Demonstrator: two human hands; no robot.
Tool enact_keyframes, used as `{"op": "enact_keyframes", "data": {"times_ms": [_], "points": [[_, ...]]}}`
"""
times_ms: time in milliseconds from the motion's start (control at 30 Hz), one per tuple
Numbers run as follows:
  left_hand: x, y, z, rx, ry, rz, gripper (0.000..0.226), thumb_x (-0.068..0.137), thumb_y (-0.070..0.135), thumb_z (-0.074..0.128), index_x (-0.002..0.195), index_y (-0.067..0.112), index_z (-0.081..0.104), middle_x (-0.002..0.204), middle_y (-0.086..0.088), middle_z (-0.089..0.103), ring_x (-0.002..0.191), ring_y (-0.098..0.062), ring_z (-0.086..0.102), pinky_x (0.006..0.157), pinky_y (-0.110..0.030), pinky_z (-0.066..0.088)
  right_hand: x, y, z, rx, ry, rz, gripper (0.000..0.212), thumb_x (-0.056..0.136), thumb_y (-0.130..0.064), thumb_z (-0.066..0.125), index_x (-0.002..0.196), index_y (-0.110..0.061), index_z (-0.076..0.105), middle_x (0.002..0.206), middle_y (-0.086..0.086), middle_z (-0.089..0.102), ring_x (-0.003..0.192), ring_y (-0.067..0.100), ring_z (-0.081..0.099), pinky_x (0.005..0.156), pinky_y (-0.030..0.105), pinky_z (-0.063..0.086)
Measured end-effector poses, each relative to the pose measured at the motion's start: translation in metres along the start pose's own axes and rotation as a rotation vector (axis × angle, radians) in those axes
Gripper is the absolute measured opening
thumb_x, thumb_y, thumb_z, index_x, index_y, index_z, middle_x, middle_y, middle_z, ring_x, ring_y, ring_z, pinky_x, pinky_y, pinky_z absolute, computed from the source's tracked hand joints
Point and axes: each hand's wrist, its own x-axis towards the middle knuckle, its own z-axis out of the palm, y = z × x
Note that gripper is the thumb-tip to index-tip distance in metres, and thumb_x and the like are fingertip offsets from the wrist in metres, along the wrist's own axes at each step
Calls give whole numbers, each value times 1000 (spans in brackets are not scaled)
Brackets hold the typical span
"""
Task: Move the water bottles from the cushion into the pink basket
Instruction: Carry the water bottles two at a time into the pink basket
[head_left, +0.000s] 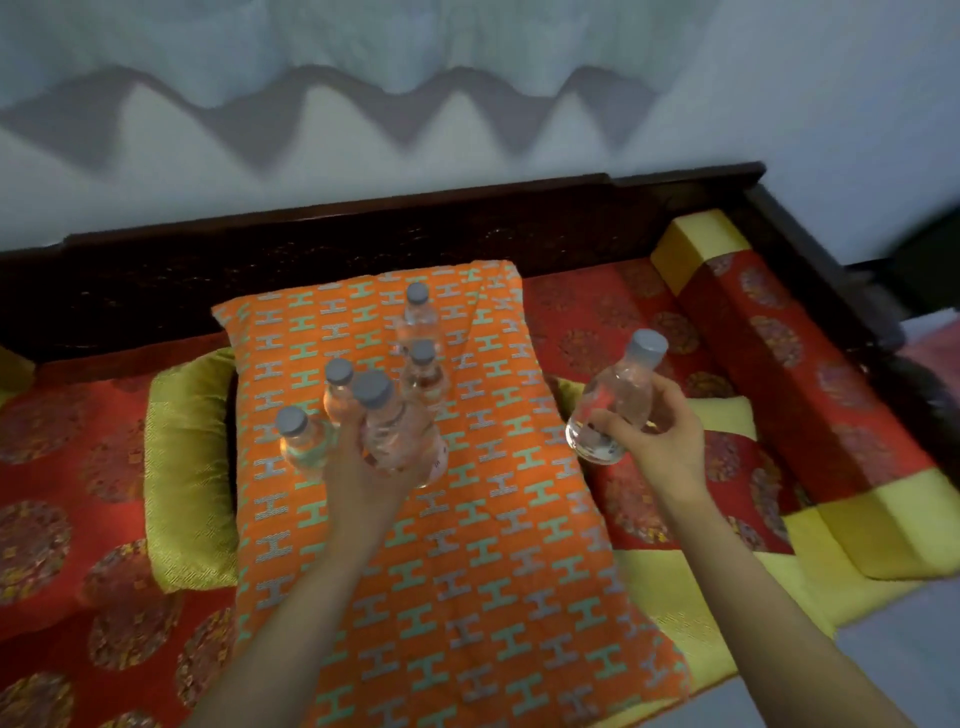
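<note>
Two bare forearms come in from the bottom edge over an orange cushion (467, 571) with a pattern of green and grey H shapes, which lies on a red and yellow sofa seat (78, 493). The left hand (363, 467) is above the middle of the cushion, and its fingers are closed around the lower part of a clear water bottle with a grey cap (395, 436); this bottle is held upright and a little tilted. The right hand (660, 436) is beyond the right edge of the cushion, above the red seat, and it is clamped on a second bottle (613, 405), which leans with its cap up and to the right. Just left of the left hand a short bottle (301, 441) stands on the cushion, and behind the hand another bottle (337, 389) stands close to the held one. Farther back two more bottles stand one behind the other, the nearer one (423, 374) and the farthest one (420, 317), both upright. A green pillow (187, 467) lies under the left side of the cushion. Behind the seat runs a dark wooden backrest (363, 234), then a pale wall (467, 130). The pink basket is not seen in this view.
</note>
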Motion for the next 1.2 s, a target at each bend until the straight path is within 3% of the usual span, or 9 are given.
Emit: {"op": "enact_keyframes", "data": {"times_ms": [100,167,333,500,600,700,933,1100,1200], "points": [[-2,14,8,-24,-44,19,77,58,48,78,126,21,53,109,8,64,99,-11,61,79,-40,53,-5,-8,-26,-6,28,14,49,61,-22,87,101,-40,64,93,-23,68,84,-3,64,74,22,50],[-2,23,19,-39,-103,41,69,61,47,81,122,26,57,111,4,68,99,-14,64,77,-40,54,-12,-16,-48,8,43,40,51,61,-28,87,104,-40,65,99,-19,69,89,2,66,78,28,53],[-7,87,66,-23,-214,195,42,61,38,85,96,29,64,81,10,66,71,0,59,58,-9,42,-33,-34,-142,24,191,56,53,59,-30,87,109,-28,68,100,-7,74,92,12,69,87,45,55],[-38,155,128,-23,-293,329,47,61,29,88,91,49,58,83,19,67,77,12,60,60,-7,45,-57,-40,-248,35,304,31,60,50,-44,85,106,-29,70,93,-12,74,86,5,69,82,38,57],[-73,180,164,-9,-374,350,50,60,35,88,103,40,62,92,16,70,84,5,65,66,-17,51,-74,-34,-309,39,360,33,66,44,-52,83,106,-33,69,91,-17,73,85,0,68,77,32,56],[-107,201,200,1,-427,359,56,59,40,88,108,35,62,96,16,70,85,4,65,72,-28,53,-89,-21,-367,43,401,48,58,52,-39,87,106,-30,69,95,-10,73,88,12,69,79,39,58],[-187,249,298,-10,-480,365,60,55,39,89,109,34,62,93,18,69,82,13,62,62,-8,47,-120,21,-488,32,435,70,56,61,-25,86,113,-31,64,109,-7,67,95,13,63,72,30,52],[-220,284,358,11,-531,420,54,56,41,87,100,46,57,94,22,66,84,15,59,60,-6,43,-123,40,-548,57,473,79,66,58,-29,86,119,-25,63,110,-6,66,95,12,63,71,30,54],[-228,299,394,28,-560,436,61,55,45,87,109,37,60,100,19,66,90,6,60,66,-12,43,-116,51,-576,61,493,73,63,59,-30,85,118,-30,62,110,-10,65,94,8,61,68,25,50]]}}
